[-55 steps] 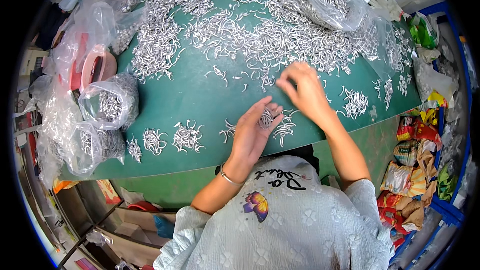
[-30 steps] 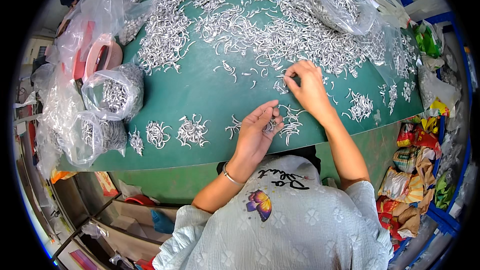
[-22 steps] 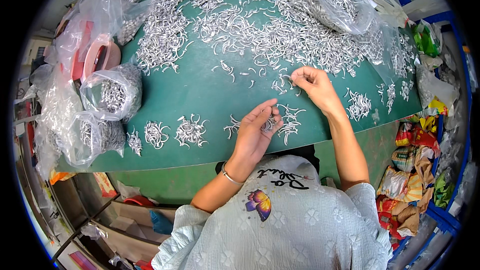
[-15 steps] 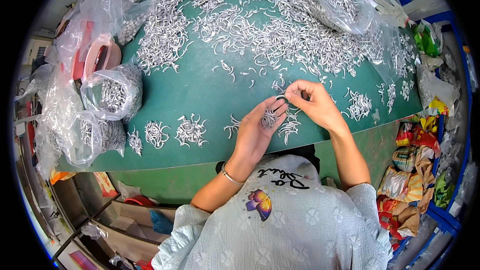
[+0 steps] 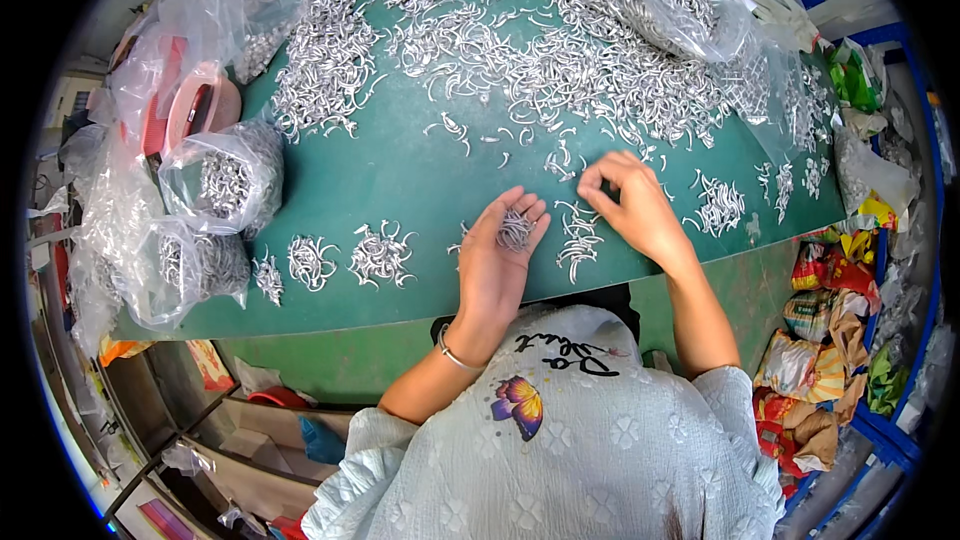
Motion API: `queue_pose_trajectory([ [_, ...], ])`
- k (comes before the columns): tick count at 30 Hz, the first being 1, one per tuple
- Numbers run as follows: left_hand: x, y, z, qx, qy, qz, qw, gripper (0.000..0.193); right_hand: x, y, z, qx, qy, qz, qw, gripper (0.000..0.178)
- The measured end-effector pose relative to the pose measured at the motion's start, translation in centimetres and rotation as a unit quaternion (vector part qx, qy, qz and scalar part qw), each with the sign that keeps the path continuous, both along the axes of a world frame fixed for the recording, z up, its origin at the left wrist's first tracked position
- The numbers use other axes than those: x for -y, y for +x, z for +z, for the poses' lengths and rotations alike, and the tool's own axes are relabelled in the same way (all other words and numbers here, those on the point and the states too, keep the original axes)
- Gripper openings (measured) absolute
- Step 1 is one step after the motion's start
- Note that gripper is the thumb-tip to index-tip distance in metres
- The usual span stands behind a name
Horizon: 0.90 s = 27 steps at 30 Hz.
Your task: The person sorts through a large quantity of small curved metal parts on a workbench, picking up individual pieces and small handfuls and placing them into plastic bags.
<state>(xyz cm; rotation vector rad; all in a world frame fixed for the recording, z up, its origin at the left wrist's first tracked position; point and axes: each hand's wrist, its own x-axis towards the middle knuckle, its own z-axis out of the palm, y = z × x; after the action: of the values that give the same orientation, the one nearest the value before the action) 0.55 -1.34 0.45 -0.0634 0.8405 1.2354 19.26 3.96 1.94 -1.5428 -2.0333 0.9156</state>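
Over the table, left hand cups metal bits, probably light, stiff, slippery: pinch mid-curve; right hand curled, can't tell if empty.

Place: a workshop for small parts, most likely. Evidence: broad green table heaped with loose, curved metal pieces; clear bags of similar pieces at its left end; pink tub beside them; blue rack at right, packets piled near; green floor.
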Motion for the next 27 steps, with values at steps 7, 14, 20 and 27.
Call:
queue_pose_trajectory([
  [7,-0.2,0.0,0.0,-0.001,-0.011,0.004,1.0,0.031,-1.6,-2.9,-1.6,0.136,0.183,0.036,0.973,0.007],
  [14,-0.3,-0.2,0.1,0.013,-0.01,-0.001,1.0,0.032,-1.6,-1.9,-1.3,0.138,0.179,0.062,0.972,0.006],
  [20,-0.3,0.1,-0.1,0.077,-0.001,-0.057,0.995,0.037,0.1,-1.6,2.2,-0.053,-0.007,0.085,0.995,0.006],
  [27,-0.4,0.3,0.1,0.09,0.001,-0.086,0.992,0.039,-3.3,-0.9,1.0,-0.043,0.045,-0.108,0.992,0.022],
])
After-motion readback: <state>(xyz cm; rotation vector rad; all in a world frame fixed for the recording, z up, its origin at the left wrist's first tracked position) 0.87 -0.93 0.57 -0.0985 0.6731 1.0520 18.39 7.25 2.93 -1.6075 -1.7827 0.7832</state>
